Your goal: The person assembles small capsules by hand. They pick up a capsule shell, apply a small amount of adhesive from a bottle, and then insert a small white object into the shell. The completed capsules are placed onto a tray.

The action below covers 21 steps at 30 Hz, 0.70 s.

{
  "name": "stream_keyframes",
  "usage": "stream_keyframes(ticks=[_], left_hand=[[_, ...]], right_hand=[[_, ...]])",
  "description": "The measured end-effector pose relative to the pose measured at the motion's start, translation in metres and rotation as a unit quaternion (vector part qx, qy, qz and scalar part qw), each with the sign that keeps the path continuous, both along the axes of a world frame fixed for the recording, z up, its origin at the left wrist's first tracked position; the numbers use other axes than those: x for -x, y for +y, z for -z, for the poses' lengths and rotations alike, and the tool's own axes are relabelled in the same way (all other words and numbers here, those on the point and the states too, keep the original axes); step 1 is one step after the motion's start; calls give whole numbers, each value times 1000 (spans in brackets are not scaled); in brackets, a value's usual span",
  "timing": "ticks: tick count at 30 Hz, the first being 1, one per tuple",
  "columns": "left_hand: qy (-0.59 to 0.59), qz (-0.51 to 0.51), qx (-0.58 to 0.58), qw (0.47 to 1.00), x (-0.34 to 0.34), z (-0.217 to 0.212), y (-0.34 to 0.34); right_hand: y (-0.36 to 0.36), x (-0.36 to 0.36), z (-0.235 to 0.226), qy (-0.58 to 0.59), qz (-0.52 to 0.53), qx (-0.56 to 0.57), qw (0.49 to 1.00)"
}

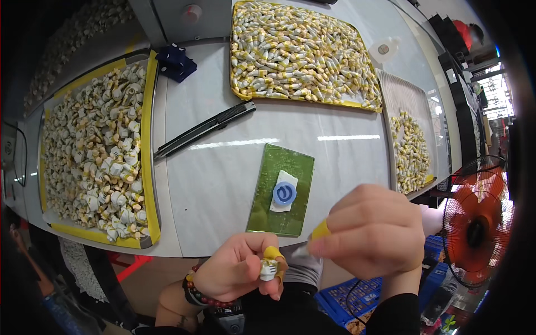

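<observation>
My left hand (243, 265), with a yellow cover on one finger, pinches a small white piece with dark stripes (268, 269) at the near edge of the table. To its right, my right hand (371, 231) is curled closed, with a yellow band at its finger. A blurred whitish tip (301, 251) pokes out of it toward the left hand; its kind is unclear. Just beyond both hands lies a green glass plate (259, 215). On the plate rests a white pad (281, 207), with a small round blue dish (285, 193) on it.
At the left stands a yellow-taped tray (152, 111) full of small white pieces. A yellow-edged tray (312, 102) of white-and-yellow pieces lies at the back; another tray (391, 84) is at the right. A black utility knife (206, 128) lies mid-table. An orange fan (474, 220) stands at the right.
</observation>
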<state>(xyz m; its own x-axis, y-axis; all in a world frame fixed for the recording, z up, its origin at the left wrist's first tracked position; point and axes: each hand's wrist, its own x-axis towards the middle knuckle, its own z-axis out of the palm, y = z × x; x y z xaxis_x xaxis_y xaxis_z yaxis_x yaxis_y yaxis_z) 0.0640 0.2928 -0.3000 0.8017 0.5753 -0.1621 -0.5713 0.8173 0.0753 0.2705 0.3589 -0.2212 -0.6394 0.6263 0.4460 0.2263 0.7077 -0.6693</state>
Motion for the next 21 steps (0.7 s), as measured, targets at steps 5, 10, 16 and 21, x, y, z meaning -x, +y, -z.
stream_keyframes(ticks=[5, 10, 16, 21], left_hand=[[13, 37, -3, 999, -5, -7, 3], [15, 65, -11, 998, -14, -12, 4], [-15, 64, 1, 998, -19, -16, 2], [-26, 64, 8, 998, -23, -15, 3]], right_hand=[[-2, 7, 8, 40, -6, -27, 999], [0, 5, 13, 46, -34, -39, 998], [1, -1, 13, 57, -50, -97, 992], [-2, -4, 15, 58, -32, -78, 995]])
